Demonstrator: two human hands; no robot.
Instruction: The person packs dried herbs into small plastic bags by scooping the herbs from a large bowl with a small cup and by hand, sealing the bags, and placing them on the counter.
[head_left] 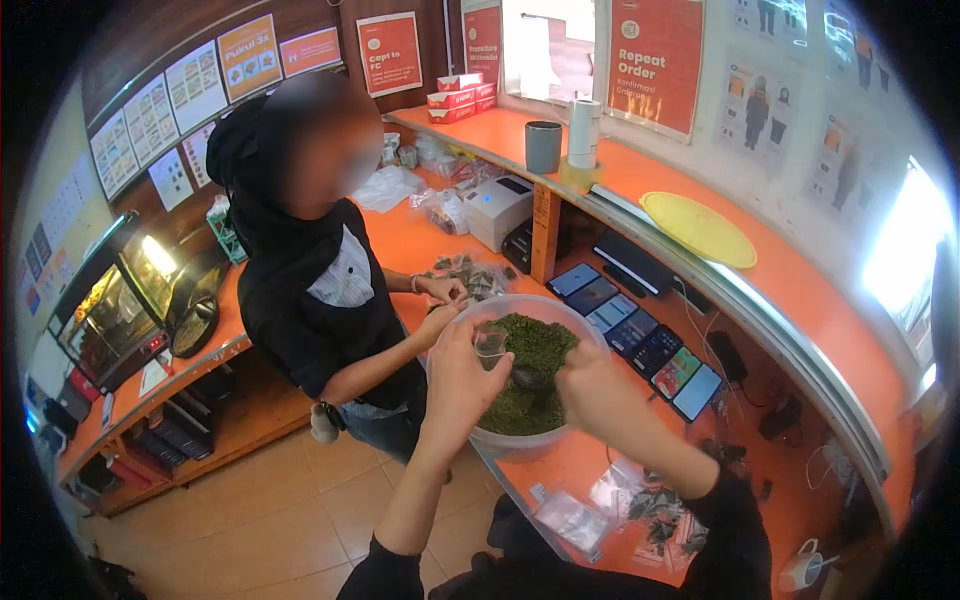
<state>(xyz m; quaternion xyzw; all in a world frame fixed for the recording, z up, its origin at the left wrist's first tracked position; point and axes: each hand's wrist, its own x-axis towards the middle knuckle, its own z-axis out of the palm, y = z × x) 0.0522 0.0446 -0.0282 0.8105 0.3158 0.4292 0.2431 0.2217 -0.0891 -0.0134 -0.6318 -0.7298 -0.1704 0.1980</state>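
Note:
A large translucent plastic tub point(450, 428) stands on the orange counter, holding a finely chopped green food point(540, 340). Over its left side, my left hand point(465, 385) grips a small clear plastic cup point(490, 343) between thumb and fingers. My right hand point(598, 390) is closed above the tub's right side, around what seems to be the handle of a dark spoon point(535, 378); the fingers hide the handle. The spoon's head sits against the green food, just below the cup.
A co-worker point(310, 270) stands at the left, hands together near a bag of small packets point(470, 275). Several phones point(635, 330) line the counter to the right. Plastic packets point(575, 522) lie nearest me. A yellow lid point(698, 230) and grey cup point(543, 147) occupy the upper shelf.

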